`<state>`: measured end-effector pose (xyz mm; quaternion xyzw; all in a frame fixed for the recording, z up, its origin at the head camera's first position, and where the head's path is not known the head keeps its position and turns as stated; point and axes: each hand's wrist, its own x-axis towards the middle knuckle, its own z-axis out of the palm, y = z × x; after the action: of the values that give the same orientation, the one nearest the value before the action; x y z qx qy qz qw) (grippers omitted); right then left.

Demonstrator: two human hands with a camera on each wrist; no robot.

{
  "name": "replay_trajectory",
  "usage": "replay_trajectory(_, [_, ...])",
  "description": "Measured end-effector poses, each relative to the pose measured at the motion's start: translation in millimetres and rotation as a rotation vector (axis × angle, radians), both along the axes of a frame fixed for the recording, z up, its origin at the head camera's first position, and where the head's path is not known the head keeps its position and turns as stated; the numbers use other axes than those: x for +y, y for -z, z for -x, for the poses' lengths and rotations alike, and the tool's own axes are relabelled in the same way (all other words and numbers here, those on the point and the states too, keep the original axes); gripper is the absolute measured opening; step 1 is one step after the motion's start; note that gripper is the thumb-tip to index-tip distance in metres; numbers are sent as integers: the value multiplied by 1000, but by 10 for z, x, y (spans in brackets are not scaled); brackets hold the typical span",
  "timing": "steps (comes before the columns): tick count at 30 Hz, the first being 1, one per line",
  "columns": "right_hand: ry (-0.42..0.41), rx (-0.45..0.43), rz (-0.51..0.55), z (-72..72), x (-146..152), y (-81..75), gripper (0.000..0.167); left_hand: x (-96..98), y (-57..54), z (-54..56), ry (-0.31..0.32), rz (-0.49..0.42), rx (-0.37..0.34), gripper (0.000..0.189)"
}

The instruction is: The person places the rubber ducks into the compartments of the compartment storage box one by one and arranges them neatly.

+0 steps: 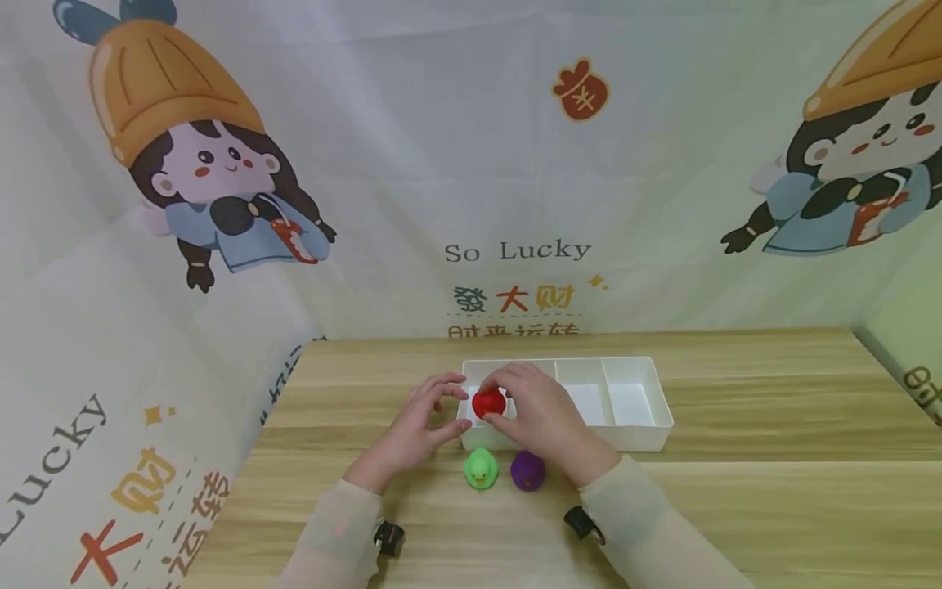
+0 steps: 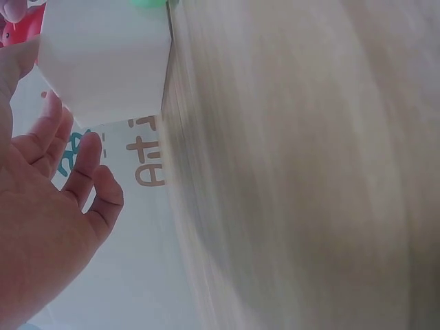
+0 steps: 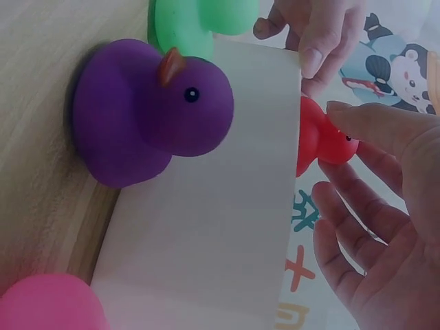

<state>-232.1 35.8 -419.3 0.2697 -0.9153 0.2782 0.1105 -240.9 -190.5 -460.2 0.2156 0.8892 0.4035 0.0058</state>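
My right hand (image 1: 540, 413) pinches a red rubber duck (image 1: 489, 403) between thumb and fingers, over the left end compartment of a white divided tray (image 1: 589, 439). In the right wrist view the tray's wall hides the lower part of the red duck (image 3: 317, 137). My left hand (image 1: 419, 421) is at the tray's left end, fingers spread and gently bent, fingertips right at the rim and nothing in its grasp. A green rubber duck (image 1: 481, 469) and a purple rubber duck (image 1: 527, 471) sit on the table before the tray's front wall.
A rounded pink thing (image 3: 51, 306) shows beside the tray in the right wrist view; in the head view my right arm covers that area. The wooden table (image 1: 773, 409) ends at a printed cloth backdrop (image 1: 662, 204). Dark wrist cameras sit on both sleeves.
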Motion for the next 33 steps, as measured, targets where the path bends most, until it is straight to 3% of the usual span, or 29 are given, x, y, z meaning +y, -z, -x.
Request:
replay_trajectory(14, [-2, -9, -44, 116, -31, 22, 29, -14, 5, -9, 10, -20, 3, 35])
replay_trajectory(33, [10, -107, -88, 213, -95, 62, 27, -5, 23, -11, 7, -26, -12, 36])
